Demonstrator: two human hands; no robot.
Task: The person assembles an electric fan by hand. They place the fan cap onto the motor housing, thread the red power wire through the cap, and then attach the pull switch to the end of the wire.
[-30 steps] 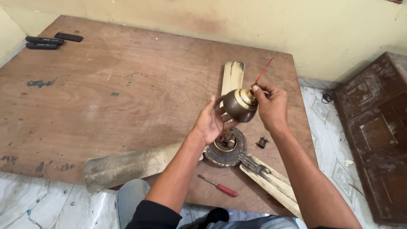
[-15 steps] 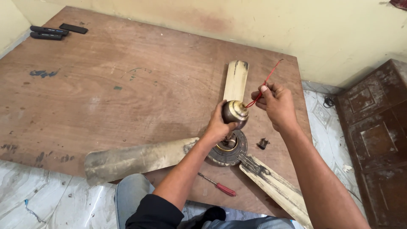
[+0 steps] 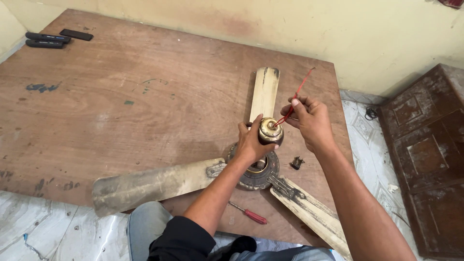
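Note:
An old ceiling fan lies on a brown wooden board [image 3: 135, 96], its round motor hub [image 3: 256, 174] near the front edge and three dirty cream blades [image 3: 150, 186] spread out from it. My left hand [image 3: 251, 142] grips a bronze cup-shaped canopy cover [image 3: 269, 131] just above the hub. My right hand [image 3: 309, 121] pinches a thin red wire [image 3: 296, 99] that comes out of the cover's top and sticks up toward the wall.
A red-handled screwdriver [image 3: 249, 213] lies on the board near my knees. A small black part [image 3: 297, 163] sits right of the hub. Dark flat objects [image 3: 48, 39] rest at the far left corner. A carved wooden panel [image 3: 425, 159] lies on the tiled floor at right.
The cover, tilted on its side a second ago, now stands upright and sits lower over the hub. My right hand moved from the cover's rim to the red wire.

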